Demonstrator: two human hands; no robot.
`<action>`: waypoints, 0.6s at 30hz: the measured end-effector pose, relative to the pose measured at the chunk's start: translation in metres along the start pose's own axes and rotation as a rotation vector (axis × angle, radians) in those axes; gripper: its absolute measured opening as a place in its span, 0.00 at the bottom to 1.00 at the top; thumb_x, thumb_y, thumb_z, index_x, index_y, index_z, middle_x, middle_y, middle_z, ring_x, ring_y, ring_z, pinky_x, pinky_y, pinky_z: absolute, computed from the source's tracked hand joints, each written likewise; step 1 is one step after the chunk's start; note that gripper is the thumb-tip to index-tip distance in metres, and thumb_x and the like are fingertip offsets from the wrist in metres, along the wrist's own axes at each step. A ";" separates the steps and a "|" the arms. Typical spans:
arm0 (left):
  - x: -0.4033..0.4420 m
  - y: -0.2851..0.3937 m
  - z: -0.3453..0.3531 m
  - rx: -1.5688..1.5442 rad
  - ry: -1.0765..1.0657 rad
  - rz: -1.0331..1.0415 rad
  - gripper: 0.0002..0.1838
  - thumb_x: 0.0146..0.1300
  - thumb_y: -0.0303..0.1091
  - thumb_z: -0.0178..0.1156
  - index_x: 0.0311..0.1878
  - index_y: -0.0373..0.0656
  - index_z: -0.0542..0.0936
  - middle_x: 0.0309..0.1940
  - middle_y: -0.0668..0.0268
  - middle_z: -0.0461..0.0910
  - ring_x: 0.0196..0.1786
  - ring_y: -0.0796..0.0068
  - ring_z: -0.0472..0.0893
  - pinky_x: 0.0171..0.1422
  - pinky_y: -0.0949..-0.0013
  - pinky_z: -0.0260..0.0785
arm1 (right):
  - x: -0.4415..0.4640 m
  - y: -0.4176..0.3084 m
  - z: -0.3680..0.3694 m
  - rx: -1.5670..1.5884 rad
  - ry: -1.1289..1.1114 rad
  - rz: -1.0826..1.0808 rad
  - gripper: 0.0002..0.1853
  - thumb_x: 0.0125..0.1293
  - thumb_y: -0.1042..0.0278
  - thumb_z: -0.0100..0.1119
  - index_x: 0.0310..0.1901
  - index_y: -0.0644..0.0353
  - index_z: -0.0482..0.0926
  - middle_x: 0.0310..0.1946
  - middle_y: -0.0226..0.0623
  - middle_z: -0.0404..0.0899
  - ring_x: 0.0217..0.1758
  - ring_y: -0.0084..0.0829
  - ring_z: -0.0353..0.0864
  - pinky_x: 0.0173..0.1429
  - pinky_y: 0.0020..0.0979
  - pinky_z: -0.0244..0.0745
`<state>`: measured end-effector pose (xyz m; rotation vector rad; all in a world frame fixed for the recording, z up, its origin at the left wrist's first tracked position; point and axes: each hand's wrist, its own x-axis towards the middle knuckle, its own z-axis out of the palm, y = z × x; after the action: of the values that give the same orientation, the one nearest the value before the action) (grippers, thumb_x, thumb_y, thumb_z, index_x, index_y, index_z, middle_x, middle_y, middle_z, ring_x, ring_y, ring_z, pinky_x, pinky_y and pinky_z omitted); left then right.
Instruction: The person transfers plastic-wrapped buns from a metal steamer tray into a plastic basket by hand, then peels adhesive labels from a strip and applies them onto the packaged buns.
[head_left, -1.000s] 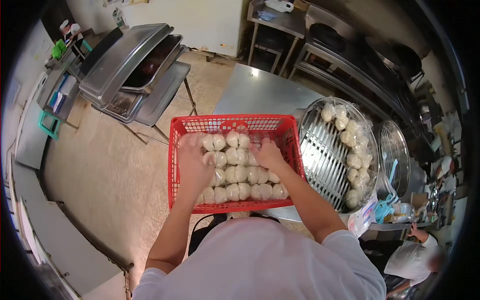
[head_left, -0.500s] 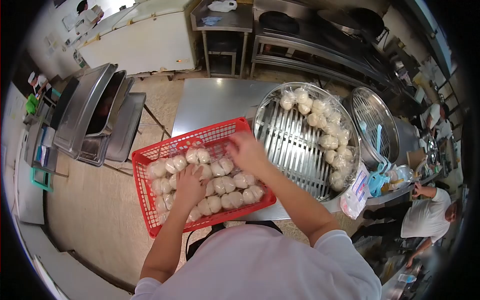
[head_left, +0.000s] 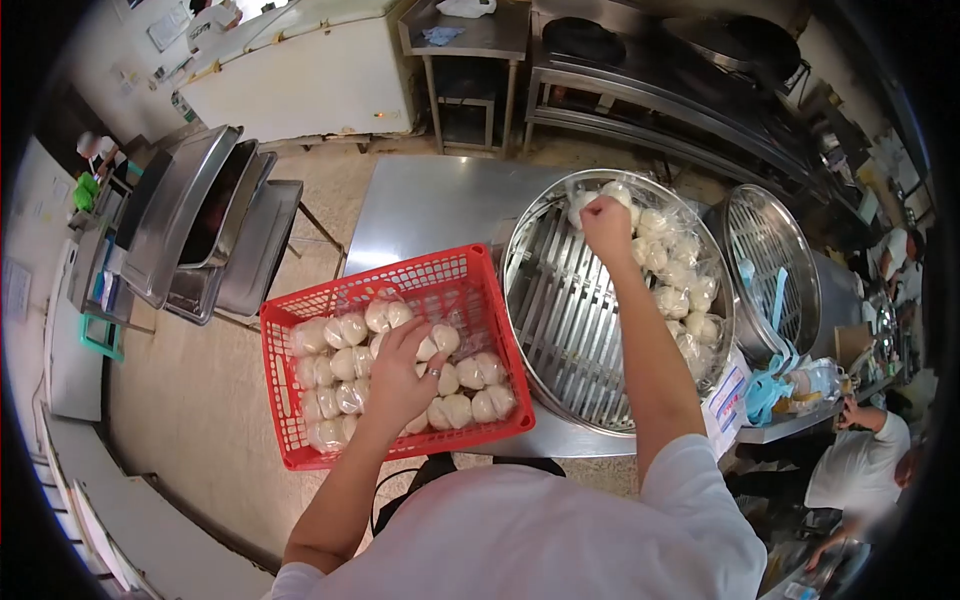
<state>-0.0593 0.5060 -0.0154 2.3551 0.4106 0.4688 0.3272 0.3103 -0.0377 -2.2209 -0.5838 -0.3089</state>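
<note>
The left hand (head_left: 403, 385) rests its loosely spread fingers on wrapped white buns (head_left: 455, 410) in the red basket (head_left: 280, 385), and farther away the right hand (head_left: 610, 232), fingers curled, whether gripping I cannot tell, reaches bagged buns (head_left: 672, 250) on a round metal rack (head_left: 560, 320) atop the counter (head_left: 415, 200)

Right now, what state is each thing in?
Red perforated plastic basket: partly filled.
Round white buns in the basket: bagged in clear plastic.
Large round slatted steel tray: partly covered, left slats bare.
Round white buns on the tray: bagged, bunched along the far and right side.
Left hand: spread over basket buns.
Right hand: fingers curled by tray buns, grip unclear.
</note>
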 end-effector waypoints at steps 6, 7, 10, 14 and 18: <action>0.023 0.026 0.023 -0.330 0.054 0.039 0.33 0.60 0.33 0.79 0.68 0.38 0.79 0.65 0.51 0.81 0.69 0.54 0.79 0.73 0.56 0.72 | -0.060 -0.117 -0.076 0.444 -0.291 0.215 0.06 0.64 0.75 0.71 0.36 0.67 0.82 0.26 0.34 0.84 0.32 0.22 0.83 0.37 0.27 0.78; 0.026 0.038 0.026 -0.429 0.049 -0.008 0.33 0.60 0.35 0.79 0.68 0.38 0.79 0.65 0.50 0.81 0.69 0.55 0.79 0.72 0.56 0.73 | -0.076 -0.138 -0.084 0.488 -0.353 0.203 0.05 0.65 0.77 0.71 0.36 0.66 0.82 0.26 0.33 0.84 0.30 0.22 0.83 0.36 0.26 0.78; 0.028 0.061 0.015 -0.711 -0.204 -0.119 0.34 0.60 0.37 0.80 0.67 0.36 0.79 0.61 0.53 0.83 0.64 0.61 0.82 0.68 0.59 0.75 | -0.129 -0.192 -0.098 0.755 -0.549 0.245 0.06 0.65 0.80 0.71 0.38 0.65 0.82 0.37 0.36 0.86 0.34 0.23 0.85 0.40 0.25 0.81; 0.014 0.045 -0.003 -0.782 -0.566 -0.276 0.30 0.61 0.35 0.79 0.64 0.34 0.82 0.53 0.60 0.87 0.55 0.70 0.85 0.63 0.64 0.77 | -0.166 -0.222 -0.106 0.925 -0.566 0.201 0.21 0.62 0.77 0.75 0.56 0.64 0.80 0.55 0.40 0.82 0.51 0.26 0.85 0.51 0.28 0.83; -0.005 0.022 -0.005 -0.984 -0.609 -0.366 0.30 0.60 0.35 0.79 0.64 0.36 0.81 0.52 0.61 0.87 0.54 0.69 0.85 0.62 0.64 0.77 | -0.196 -0.197 -0.086 0.527 -0.666 0.285 0.46 0.63 0.68 0.79 0.80 0.62 0.64 0.70 0.45 0.75 0.68 0.35 0.78 0.68 0.38 0.78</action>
<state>-0.0627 0.4912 0.0020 1.3183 0.2235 -0.2105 0.0566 0.2975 0.0676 -1.8182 -0.5913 0.6853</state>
